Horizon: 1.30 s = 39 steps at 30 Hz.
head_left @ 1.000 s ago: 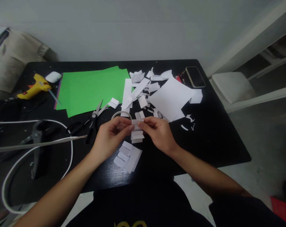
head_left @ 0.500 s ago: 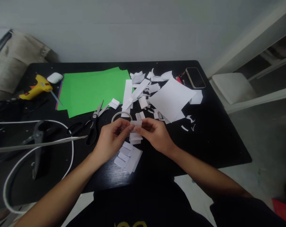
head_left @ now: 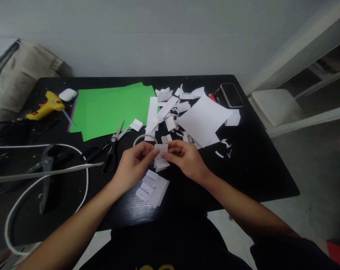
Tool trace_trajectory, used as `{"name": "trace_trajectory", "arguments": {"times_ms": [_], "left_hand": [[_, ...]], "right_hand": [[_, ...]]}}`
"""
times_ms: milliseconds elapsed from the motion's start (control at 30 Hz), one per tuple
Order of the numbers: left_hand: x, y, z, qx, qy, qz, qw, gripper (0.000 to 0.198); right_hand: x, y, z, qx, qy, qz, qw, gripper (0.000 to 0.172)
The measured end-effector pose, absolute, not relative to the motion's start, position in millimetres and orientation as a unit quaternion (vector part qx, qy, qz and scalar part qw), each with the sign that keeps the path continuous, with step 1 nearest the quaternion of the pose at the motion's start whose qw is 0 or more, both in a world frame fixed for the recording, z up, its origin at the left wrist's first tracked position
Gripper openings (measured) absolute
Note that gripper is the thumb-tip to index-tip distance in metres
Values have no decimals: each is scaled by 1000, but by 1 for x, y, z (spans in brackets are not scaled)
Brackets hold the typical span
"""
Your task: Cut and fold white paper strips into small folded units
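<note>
Between my two hands is a small white piece of paper (head_left: 162, 148). My left hand (head_left: 133, 165) pinches its left edge with thumb and fingers, and my right hand (head_left: 188, 159) pinches its right edge. Just below it, more small white paper pieces (head_left: 162, 164) show; whether they are joined to the held one I cannot tell. Nearer my body lies a pile of small folded papers (head_left: 155, 191) on the black table (head_left: 223, 176). A pale ring, perhaps a tape roll (head_left: 144, 135), is partly hidden behind my left fingers.
Black-handled scissors (head_left: 112, 150) lie open left of my hands. Green sheets (head_left: 116, 108), a yellow glue gun (head_left: 47, 105) and a white case (head_left: 68, 95) are farther back. White scraps (head_left: 166, 112), a large white sheet (head_left: 205, 118) and a phone (head_left: 232, 95) lie right. White cable (head_left: 87, 183) loops left.
Both hands stay on the small paper, with only slight finger movement. The paper pieces below it have shifted a little. The whole view has tilted slightly.
</note>
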<state>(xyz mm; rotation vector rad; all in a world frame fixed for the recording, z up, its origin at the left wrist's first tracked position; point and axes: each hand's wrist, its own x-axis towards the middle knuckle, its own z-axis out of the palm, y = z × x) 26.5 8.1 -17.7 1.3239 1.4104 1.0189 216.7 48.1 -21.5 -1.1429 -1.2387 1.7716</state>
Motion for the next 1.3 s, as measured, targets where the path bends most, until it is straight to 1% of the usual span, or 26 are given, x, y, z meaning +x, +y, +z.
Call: {"name": "trace_trajectory", "arguments": {"times_ms": [133,233,333,467,600,667,767,833,967,1200,1300], "left_hand": [[25,9,-17,548,567,395,472,26],[23,9,-17,567,559,370,480,23],[21,9,-17,565,551,373,488,21],[20,10,-15,555,552,382,491,25],[21,11,-10,556,551,380,493,31],[22,11,-9,552,549,391,491,29],[23,11,-11,521,543,448,483,19],[23,10,-15,512,537,472,475,22],[21,8,-21,549,540,452,451,28],[19,11,-24,567,543,446,429,13],[18,11,-24,572,560,426,422,12]], "right_hand": [[217,48,-23,-437,-473,679,354,40],[217,49,-24,-434,-471,681,355,41],[217,49,-22,-439,-463,683,355,40],[217,50,-20,-448,-461,680,352,31],[217,49,-20,-442,-467,680,353,30],[216,49,-21,-437,-466,683,353,30],[215,48,-24,-420,-452,702,356,29],[215,48,-26,-407,-437,715,362,28],[215,47,-27,-397,-432,721,369,32],[215,46,-23,-363,-452,726,369,21],[215,46,-22,-372,-483,703,366,20]]}}
